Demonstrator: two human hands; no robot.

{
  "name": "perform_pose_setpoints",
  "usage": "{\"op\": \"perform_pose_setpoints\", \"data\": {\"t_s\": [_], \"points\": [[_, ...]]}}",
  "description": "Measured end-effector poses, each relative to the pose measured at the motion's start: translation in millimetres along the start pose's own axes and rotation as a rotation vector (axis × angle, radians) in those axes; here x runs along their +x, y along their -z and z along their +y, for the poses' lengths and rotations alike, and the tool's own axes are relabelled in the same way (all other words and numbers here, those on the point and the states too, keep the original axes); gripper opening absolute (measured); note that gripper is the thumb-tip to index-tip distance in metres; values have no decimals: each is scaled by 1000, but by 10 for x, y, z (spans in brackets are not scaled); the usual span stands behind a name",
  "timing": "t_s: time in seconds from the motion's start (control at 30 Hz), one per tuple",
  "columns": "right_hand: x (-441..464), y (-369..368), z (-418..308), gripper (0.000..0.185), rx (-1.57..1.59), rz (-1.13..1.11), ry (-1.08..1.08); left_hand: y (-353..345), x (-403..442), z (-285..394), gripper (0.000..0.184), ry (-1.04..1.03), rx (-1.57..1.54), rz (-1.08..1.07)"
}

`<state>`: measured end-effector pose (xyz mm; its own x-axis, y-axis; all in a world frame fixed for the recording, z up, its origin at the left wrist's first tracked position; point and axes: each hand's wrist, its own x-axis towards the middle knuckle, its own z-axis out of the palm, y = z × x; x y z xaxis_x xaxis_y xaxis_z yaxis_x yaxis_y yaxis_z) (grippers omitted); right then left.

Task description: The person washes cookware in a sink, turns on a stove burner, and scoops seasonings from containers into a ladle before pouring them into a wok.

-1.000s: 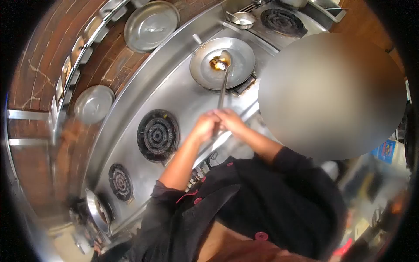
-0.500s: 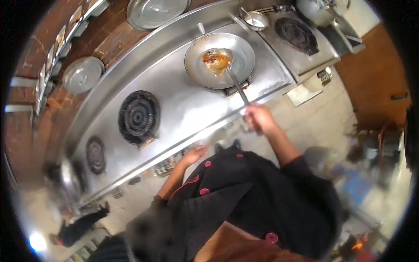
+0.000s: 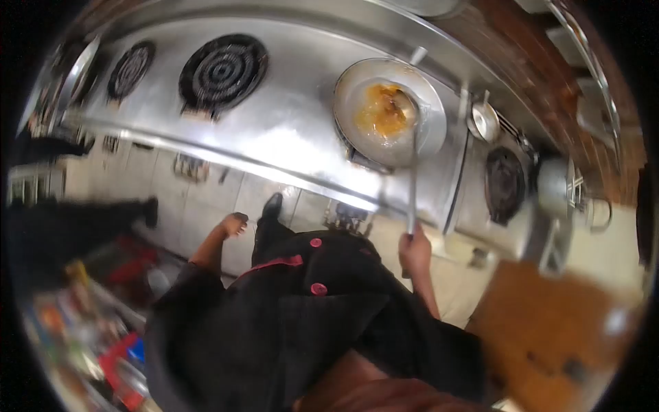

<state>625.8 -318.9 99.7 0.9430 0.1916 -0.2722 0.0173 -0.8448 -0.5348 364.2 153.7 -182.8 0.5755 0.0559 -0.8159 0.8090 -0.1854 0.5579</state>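
Note:
My right hand (image 3: 416,253) is wrapped round the long handle of a metal ladle (image 3: 413,172). The ladle's bowl rests inside a wide metal wok (image 3: 429,141), at the right side of an orange-brown, oily mixture (image 3: 383,118). The wok sits over a burner on the steel stove top (image 3: 288,103). Away from the stove's front edge, my left hand (image 3: 235,224) hangs low over the floor with its fingers curled in and nothing visible in them.
Two black burners (image 3: 223,72) lie left of the wok. To its right are a small metal bowl (image 3: 484,122), another burner (image 3: 504,182) and a large pot (image 3: 552,182). A brown wooden surface (image 3: 549,329) is at lower right. Dark-clothed figures (image 3: 75,233) blur at left.
The whole view has swung round as my head turned. Inside the wok, the ladle's bowl has moved to the right side of the mixture, which now lies spread in the pan.

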Motion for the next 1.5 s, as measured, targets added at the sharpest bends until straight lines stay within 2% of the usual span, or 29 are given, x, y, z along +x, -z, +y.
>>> {"op": "perform_pose_setpoints", "data": {"t_s": [0.03, 0.1, 0.13, 0.17, 0.2, 0.23, 0.27, 0.3, 0.37, 0.4, 0.47, 0.5, 0.53, 0.57, 0.63, 0.7, 0.77, 0.87, 0.9, 0.97, 1.03, 1.07, 1.17, 1.23, 1.27, 1.33, 1.37, 1.43, 1.5], "points": [[58, 9, 229, 41, -278, 127, 133, -254, -276, 264, 44, 230, -158, 66], [132, 156, 557, 43, -186, 222, 275, -832, -521, 184, 39, 268, -298, 102], [194, 190, 727, 45, -101, 212, 351, -1139, -536, -37, 34, 116, -117, 74], [218, 237, 809, 45, -102, 165, 377, -1457, -669, -2, 27, 106, -143, 85], [324, 286, 819, 44, 157, 14, 328, -1781, -810, 47, 21, 96, -168, 95], [491, 305, 784, 42, 404, -147, 288, -2003, -955, 413, 19, 365, -323, 116], [604, 234, 783, 37, 402, -98, 305, -2166, -953, 349, 19, 358, -393, 166], [726, 234, 615, 26, 272, -80, 403, -2372, -905, 206, 20, 113, -226, 181], [922, 105, 286, 16, 269, -244, 473, -2749, -1006, 201, 27, 70, -190, 303], [868, 64, -22, 9, 436, -425, 262, -2784, -1063, 367, 31, 251, -339, 381], [952, -159, -341, 8, 455, -590, 302, -2847, -1228, 469, 33, 158, -299, 492], [992, -317, -477, 7, 494, -687, 257, -3073, -859, -29, 38, -176, 182, 725], [1067, -461, -514, 8, 492, -771, 226, -3136, -1083, 200, 40, 28, 80, 668], [932, -523, -658, 12, 430, -811, 252, -3188, -1425, 506, 39, 278, -225, 670], [976, -847, -622, 14, 444, -931, 245, -3865, -1784, 590, 39, 183, -344, 989], [1195, -993, -611, 15, 525, -944, 191, -4260, -2000, 1154, 37, 230, -665, 1113], [1450, -1621, -636, 18, 488, -833, 289, -4639, -1863, 1002, 36, 299, -778, 1228], [1814, -1760, -654, 23, 468, -978, 325, -5591, -1942, 1514, 34, 409, -939, 1338], [1973, -1816, -701, 24, 220, -983, 362, -5786, -2028, 1654, 34, 438, -986, 1387], [1885, -1674, -865, 38, -34, -805, 703, -6161, -2164, 1922, 34, 447, -1108, 1445], [1645, -1477, -950, 58, -232, -400, 1271, -6515, -2302, 2171, 34, 458, -1232, 1515], [1463, -1428, -1064, 64, -213, -552, 1208, -6594, -2432, 2306, 34, 530, -1233, 1614], [531, -1167, -1201, 60, -57, -756, 1372, -6896, -2648, 2544, 31, 640, -1363, 1870], [-2, -1144, -1194, 50, 23, -978, 1457, -7103, -2768, 2533, 29, 724, -1220, 2155], [-242, -1190, -1198, 49, 52, -1070, 1500, -7155, -2896, 2613, 29, 746, -1242, 2193], [-743, -1228, -1105, 45, 26, -1258, 1496, -7369, -3233, 2752, 23, 869, -1170, 2588], [-1048, -1122, -1012, 45, 34, -1281, 1521, -7531, -3408, 2815, 23, 891, -1171, 2617], [-1590, -799, -702, 45, -10, -1559, 1469, -7887, -3676, 2940, 16, 1172, -715, 2922], [-1917, -722, -358, 45, -11, -1612, 1507, -8383, -3981, 3113, 12, 1469, -290, 2970]]}}
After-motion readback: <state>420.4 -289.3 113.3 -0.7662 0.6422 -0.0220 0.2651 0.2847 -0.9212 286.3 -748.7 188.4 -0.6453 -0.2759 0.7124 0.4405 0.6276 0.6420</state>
